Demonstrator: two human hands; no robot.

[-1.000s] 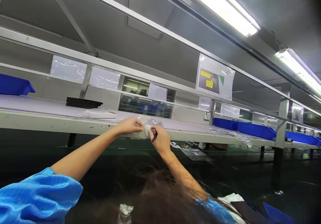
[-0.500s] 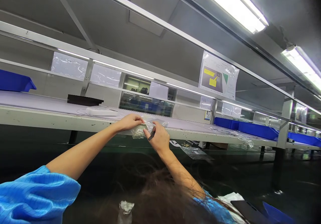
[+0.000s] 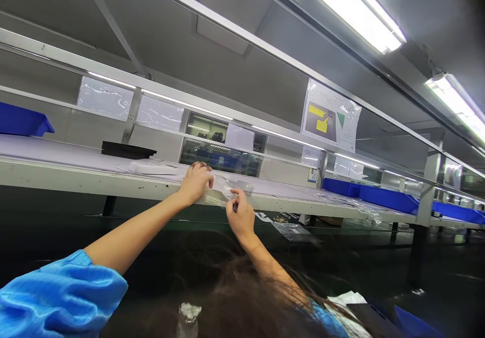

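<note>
My left hand (image 3: 196, 183) is at the bench's front edge, back of the hand up, fingers curled. What its fingers hold, if anything, is hidden. A clear plastic bag (image 3: 244, 186) lies crumpled on the edge between my hands, with part hanging over the front. My right hand (image 3: 241, 214) is closed just below the bag, its index finger reaching toward it. A small dark piece (image 3: 235, 207) shows between its fingers; its kind is too small to tell. Left of my left hand, a white device (image 3: 153, 168) with a thin cable lies on the bench.
The long white bench (image 3: 71, 175) runs across the view. On it stand a black tray (image 3: 128, 150), a blue bin (image 3: 22, 121) at far left and blue bins (image 3: 386, 198) at right. A sheet (image 3: 330, 115) hangs from the upper rail. Plastic bags (image 3: 295, 231) lie below.
My left hand has moved slightly left and up, turning its back upward. My right hand has dropped a little away from the bag, which now lies lower and flatter on the edge.
</note>
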